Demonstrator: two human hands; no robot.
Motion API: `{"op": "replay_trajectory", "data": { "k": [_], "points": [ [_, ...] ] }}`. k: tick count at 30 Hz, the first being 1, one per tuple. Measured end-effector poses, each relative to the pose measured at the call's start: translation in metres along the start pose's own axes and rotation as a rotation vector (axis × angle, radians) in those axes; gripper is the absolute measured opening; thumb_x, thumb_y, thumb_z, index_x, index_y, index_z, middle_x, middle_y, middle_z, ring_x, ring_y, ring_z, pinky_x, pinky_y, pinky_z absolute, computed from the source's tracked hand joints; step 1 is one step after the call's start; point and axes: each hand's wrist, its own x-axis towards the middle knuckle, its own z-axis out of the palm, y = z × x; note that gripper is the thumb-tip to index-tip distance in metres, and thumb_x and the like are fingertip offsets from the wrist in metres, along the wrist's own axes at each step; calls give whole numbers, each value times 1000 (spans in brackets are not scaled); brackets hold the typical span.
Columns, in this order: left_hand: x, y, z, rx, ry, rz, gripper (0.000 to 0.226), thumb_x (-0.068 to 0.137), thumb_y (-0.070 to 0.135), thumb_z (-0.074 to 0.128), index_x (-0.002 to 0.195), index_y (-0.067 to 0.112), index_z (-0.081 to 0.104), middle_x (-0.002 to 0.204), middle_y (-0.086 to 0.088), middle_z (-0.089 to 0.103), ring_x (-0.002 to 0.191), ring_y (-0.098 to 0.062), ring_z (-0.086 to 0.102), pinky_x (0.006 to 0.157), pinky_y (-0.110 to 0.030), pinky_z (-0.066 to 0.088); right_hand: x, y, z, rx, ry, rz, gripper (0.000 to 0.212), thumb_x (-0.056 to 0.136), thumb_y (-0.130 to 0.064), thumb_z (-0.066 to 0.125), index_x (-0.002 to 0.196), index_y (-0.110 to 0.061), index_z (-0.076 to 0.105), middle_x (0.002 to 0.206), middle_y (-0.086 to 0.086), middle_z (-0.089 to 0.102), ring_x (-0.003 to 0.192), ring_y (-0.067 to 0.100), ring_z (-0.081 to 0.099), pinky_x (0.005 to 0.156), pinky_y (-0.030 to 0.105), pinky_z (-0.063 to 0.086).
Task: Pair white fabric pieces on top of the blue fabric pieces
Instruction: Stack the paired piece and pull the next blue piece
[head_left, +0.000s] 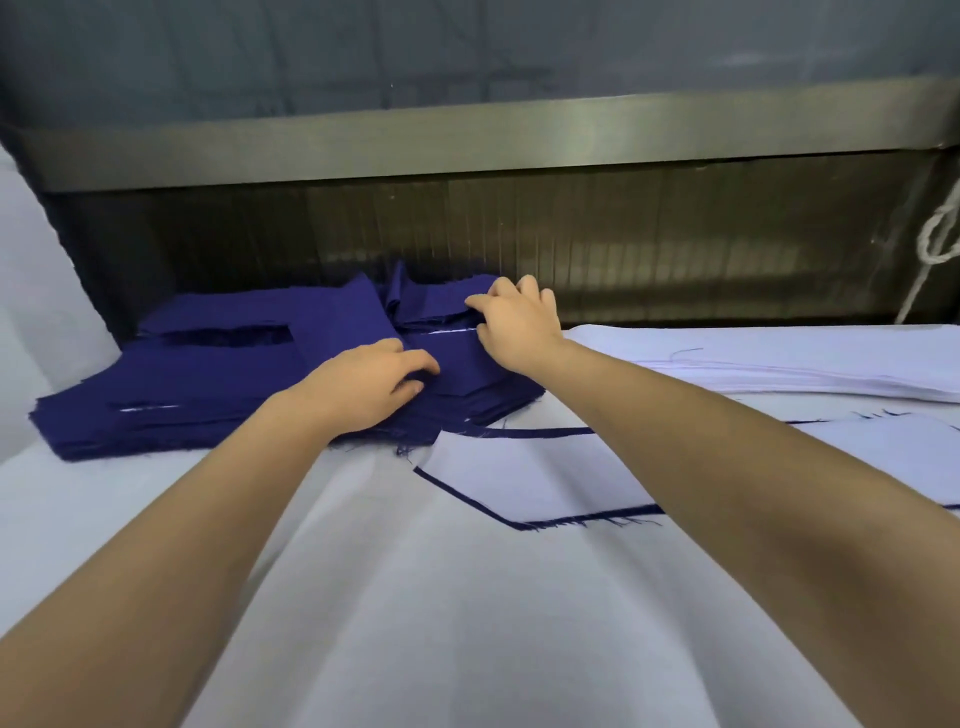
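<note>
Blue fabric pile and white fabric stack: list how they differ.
The blue fabric pile is dark and untidy, pieces skewed and turned up at the back; the white fabric stack is pale, flat, evenly layered. The pile lies left, the stack right. The left hand and right hand grip the pile; neither touches the stack. Both are cut pieces stacked on the white-covered table.

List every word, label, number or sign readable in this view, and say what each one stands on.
None: no readable text shows anywhere in the view.
The blue fabric pile is plain, with no print or tag.
The white fabric stack is plain.
The white piece laid on blue is plain.
The metal ledge bears no legible marking.
</note>
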Motion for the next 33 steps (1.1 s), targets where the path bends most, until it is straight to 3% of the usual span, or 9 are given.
{"op": "replay_trajectory", "data": {
  "k": [3, 7, 9, 15, 20, 24, 26, 30, 33],
  "points": [
    [0, -1, -1, -12, -25, 67, 33, 98, 29, 46, 131, 31, 45, 92, 11, 42, 84, -10, 47, 76, -24, 39, 8, -5, 3, -24, 59, -33, 40, 97, -18, 42, 135, -29, 48, 129, 4, 45, 119, 28, 37, 95, 36, 31],
    [-3, -8, -5, -149, 33, 97, 35, 96, 8, 45, 123, 29, 49, 109, 10, 53, 98, -13, 53, 82, -21, 39, 13, -6, 5, -19, 111, -32, 31, 97, -16, 47, 123, -25, 61, 122, 6, 49, 115, 27, 43, 92, 34, 34],
    [-4, -12, -8, -237, 113, 79, 31, 94, 3, 43, 111, 27, 54, 98, 13, 50, 87, -8, 50, 70, -16, 33, 14, -6, 4, -2, 124, -9, 29, 96, -13, 48, 119, -22, 64, 120, 7, 50, 112, 28, 45, 89, 34, 36],
    [-6, -22, -12, -513, 577, -217, 29, 91, 2, 40, 81, 18, 62, 91, 1, 52, 86, -12, 47, 72, -19, 29, 15, -8, 4, 48, 82, 21, 31, 97, -10, 47, 124, -19, 60, 123, 9, 49, 113, 28, 47, 89, 34, 40],
    [-10, -26, -1, -586, 809, -339, 6, 88, 19, 59, 91, 16, 63, 96, 7, 51, 88, -4, 45, 76, -18, 33, 14, -5, 2, 78, 77, 54, 34, 96, -5, 46, 126, -16, 57, 123, 10, 48, 111, 29, 48, 86, 35, 41],
    [-11, -35, 9, -663, 856, -426, 18, 84, 7, 62, 100, 17, 62, 107, 5, 51, 94, -5, 45, 68, 1, 30, 13, -7, 4, 80, 9, -10, 42, 96, -4, 45, 134, -21, 51, 127, 10, 44, 116, 29, 45, 92, 36, 42],
    [-11, -39, 10, -762, 913, -492, 23, 86, 2, 58, 100, 20, 61, 112, 3, 54, 96, -8, 48, 72, -3, 34, 12, -11, 7, 66, 13, -7, 40, 97, -5, 44, 133, -19, 52, 126, 10, 45, 117, 30, 44, 92, 37, 41],
    [-14, -45, 12, -938, 1077, -584, 27, 89, -2, 52, 98, 22, 61, 103, 11, 58, 91, -14, 59, 85, -32, 51, 15, -16, 7, 45, 72, 17, 35, 96, -4, 45, 126, -14, 58, 123, 10, 49, 115, 29, 46, 90, 36, 40],
    [-13, -50, 14, -973, 1126, -652, 29, 91, -1, 48, 97, 23, 64, 102, 11, 59, 102, -22, 60, 93, -35, 50, 16, -17, 2, 98, 102, 53, 32, 96, -6, 46, 123, -16, 61, 122, 9, 51, 113, 29, 48, 87, 36, 41]
  ]
}}
